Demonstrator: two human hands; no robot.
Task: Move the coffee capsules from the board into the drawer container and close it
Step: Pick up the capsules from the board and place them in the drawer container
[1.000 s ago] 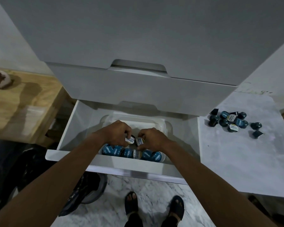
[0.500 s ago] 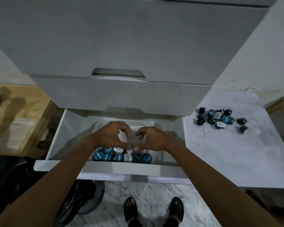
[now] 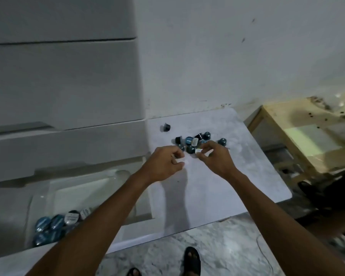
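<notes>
Several blue and black coffee capsules lie in a cluster at the far side of the white board, and one black capsule sits apart to the left. My right hand pinches a white-lidded capsule at the cluster's near edge. Just left of the cluster, my left hand hovers with curled fingers that hold nothing. In the open white drawer at lower left stands the clear container, with several capsules at its near end, partly hidden by my left forearm.
Shut white drawer fronts rise above the open drawer. A pale wooden table stands right of the board against the wall. Below are the marble floor and my sandalled foot.
Both hands left the drawer container and moved right to the capsule cluster on the board. My right hand has taken hold of a capsule. The view swung right.
</notes>
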